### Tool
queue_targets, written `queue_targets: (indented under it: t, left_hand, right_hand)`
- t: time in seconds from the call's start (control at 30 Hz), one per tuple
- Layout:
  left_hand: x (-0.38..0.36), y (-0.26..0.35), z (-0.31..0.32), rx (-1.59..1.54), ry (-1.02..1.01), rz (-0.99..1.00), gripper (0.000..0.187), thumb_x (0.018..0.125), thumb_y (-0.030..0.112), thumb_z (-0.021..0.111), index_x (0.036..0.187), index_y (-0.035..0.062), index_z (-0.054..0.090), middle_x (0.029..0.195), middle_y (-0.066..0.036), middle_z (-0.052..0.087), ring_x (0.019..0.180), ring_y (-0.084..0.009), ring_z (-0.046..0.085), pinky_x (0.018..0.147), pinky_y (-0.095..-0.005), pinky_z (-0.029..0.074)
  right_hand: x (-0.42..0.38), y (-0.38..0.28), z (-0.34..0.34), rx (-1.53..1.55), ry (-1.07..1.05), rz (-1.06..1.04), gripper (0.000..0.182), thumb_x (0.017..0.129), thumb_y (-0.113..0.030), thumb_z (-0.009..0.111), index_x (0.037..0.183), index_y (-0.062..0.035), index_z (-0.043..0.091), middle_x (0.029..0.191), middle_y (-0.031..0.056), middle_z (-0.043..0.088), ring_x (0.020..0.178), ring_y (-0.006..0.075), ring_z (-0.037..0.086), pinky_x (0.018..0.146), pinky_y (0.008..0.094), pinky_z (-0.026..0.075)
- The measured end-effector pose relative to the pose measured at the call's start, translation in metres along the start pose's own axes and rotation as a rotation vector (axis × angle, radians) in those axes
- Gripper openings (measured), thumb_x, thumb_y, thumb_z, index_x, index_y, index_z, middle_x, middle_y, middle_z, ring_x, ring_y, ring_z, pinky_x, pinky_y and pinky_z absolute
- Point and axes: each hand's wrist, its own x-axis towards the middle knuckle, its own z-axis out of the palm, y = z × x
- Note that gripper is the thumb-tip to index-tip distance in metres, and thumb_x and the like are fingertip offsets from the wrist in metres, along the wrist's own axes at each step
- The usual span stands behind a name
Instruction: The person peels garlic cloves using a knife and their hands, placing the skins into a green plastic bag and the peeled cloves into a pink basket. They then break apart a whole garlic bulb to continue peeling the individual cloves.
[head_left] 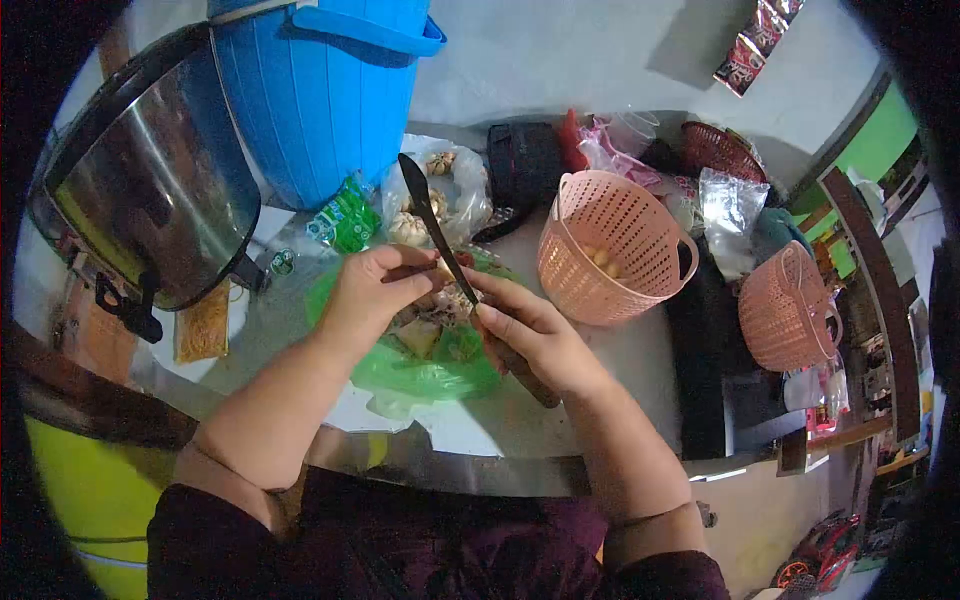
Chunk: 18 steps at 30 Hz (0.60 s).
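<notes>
Holding a knife (437,228) in a closed grip, the right hand (535,335) wraps its fingers around the wooden handle, whose end sticks out below the palm toward the near edge of the table (520,425). The dark blade slants up and away from the hand, its tip pointing toward the far edge. The left hand (375,290) is curled shut, its fingertips pinching a small pale garlic clove (443,272) right against the blade, so hand, clove and knife touch one another. Both hands hover over a green plastic bag (420,375) spread on the table near its near edge, with papery peelings (430,325) heaped on it just under the fingers.

Beyond the hands, a clear bag of garlic bulbs (440,195) lies beside a small green packet (345,220). Behind these, at the far edge, stands a blue plastic bucket (315,95), and to its left a large steel pot (150,170) tilts on its side at the left edge. To the right of the hands sits a pink perforated basket (610,250) with a few peeled cloves (603,262) inside. A second pink basket (785,310) lies tipped further toward the right edge, well apart from the first. A black basket (525,160) and crumpled clear bags (730,210) crowd the far right corner.
</notes>
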Motion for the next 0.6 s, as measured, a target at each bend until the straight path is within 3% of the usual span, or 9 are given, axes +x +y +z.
queue_targets:
  t: [0.17, 0.47, 0.6]
  left_hand:
    - [-0.0036, 0.0092, 0.007, 0.012, 0.001, -0.06, 0.021, 0.081, -0.005, 0.061, 0.1, 0.001, 0.067, 0.099, -0.005, 0.068, 0.091, -0.0134, 0.063, 0.086, -0.0281, 0.049]
    - [-0.0019, 0.0036, 0.0012, 0.038, -0.025, -0.02, 0.024, 0.084, -0.002, 0.064, 0.107, -0.0025, 0.065, 0.101, -0.008, 0.068, 0.091, -0.0131, 0.064, 0.083, -0.0255, 0.051]
    - [-0.0006, 0.0013, 0.0012, 0.024, -0.014, -0.014, 0.024, 0.084, -0.001, 0.065, 0.108, -0.0026, 0.064, 0.1, -0.008, 0.068, 0.09, -0.0132, 0.064, 0.083, -0.0261, 0.051]
  right_hand:
    - [-0.0008, -0.0038, 0.0037, 0.001, 0.052, 0.01, 0.044, 0.097, -0.026, 0.054, 0.139, -0.0141, 0.046, 0.081, -0.0022, 0.054, 0.064, 0.0053, 0.047, 0.056, 0.0213, 0.04]
    - [0.0004, 0.0019, 0.0017, -0.12, 0.054, -0.049, 0.044, 0.097, -0.029, 0.054, 0.139, -0.0145, 0.047, 0.092, -0.0005, 0.058, 0.067, 0.005, 0.049, 0.057, 0.022, 0.042]
    - [0.0001, -0.001, 0.0002, -0.138, 0.044, -0.031, 0.044, 0.097, -0.028, 0.054, 0.138, -0.0139, 0.047, 0.086, -0.0015, 0.056, 0.065, 0.0052, 0.049, 0.056, 0.022, 0.041]
